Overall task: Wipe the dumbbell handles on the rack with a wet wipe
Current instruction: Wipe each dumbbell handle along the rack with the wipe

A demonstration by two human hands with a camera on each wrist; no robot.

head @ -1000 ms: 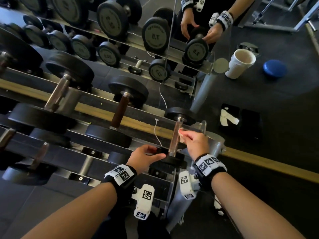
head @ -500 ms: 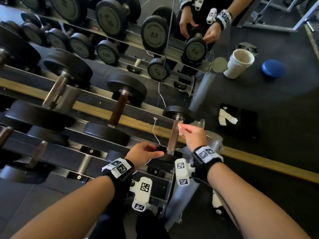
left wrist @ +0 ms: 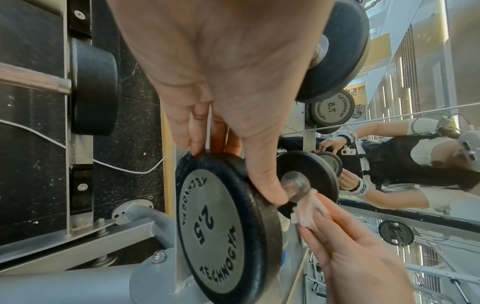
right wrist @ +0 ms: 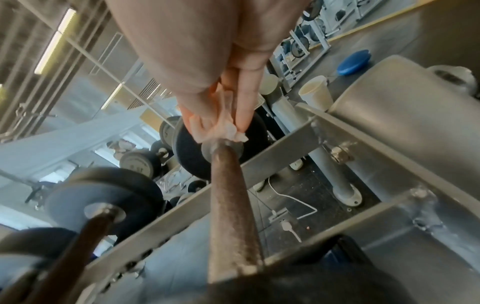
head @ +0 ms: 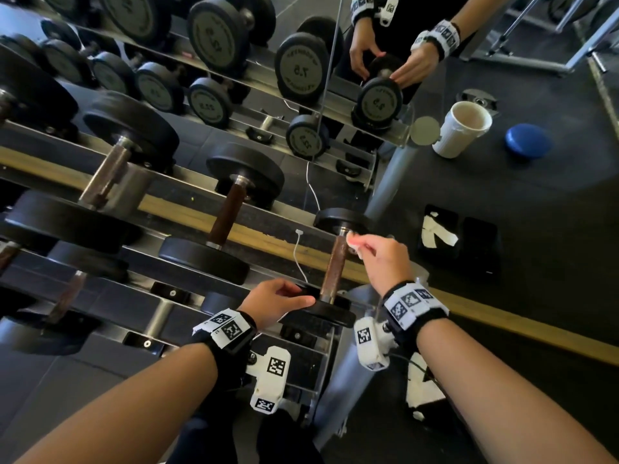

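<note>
Fingertips of the right hand (head: 382, 259) pinch a crumpled white wet wipe (left wrist: 309, 207) at the rusty brown dumbbell handle's (head: 333, 267) far end; the left hand (head: 274, 301) grips the near black weight disc (left wrist: 223, 226). So thin a pinch could drop the wipe.

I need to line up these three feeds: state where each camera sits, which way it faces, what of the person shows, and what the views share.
Head: worn on the head, looking down at the rack; both forearms, left hand, right hand.
Left wrist: along the palm at the small dumbbell it holds by the near end.
Right wrist: along the fingers pinching the wipe at the handle's far end.
Shared: all three show that dumbbell and the wipe.
</note>
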